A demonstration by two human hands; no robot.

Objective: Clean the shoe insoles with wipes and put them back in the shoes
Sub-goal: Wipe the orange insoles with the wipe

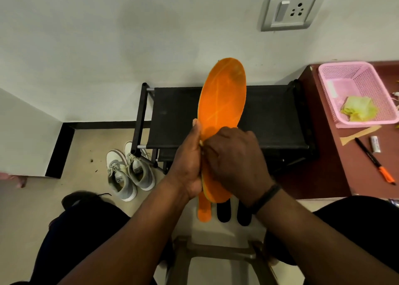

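I hold an orange insole (222,96) upright in front of me, toe end up. My left hand (189,165) grips its left edge near the heel. My right hand (235,163) lies over the insole's lower half with fingers curled; a pale bit of something, perhaps a wipe, shows at the fingertips. A second orange insole (204,211) and two black insoles (223,213) lie below my hands on a pale surface. A pair of grey-white sneakers (127,170) stands on the floor at the left.
A black shoe rack (269,116) stands against the wall behind the insole. On the brown table (319,176) at the right are a pink basket (354,90) with crumpled yellow-green wipes (358,111), an orange-capped marker (375,161) and a small white tube. A stool frame is below.
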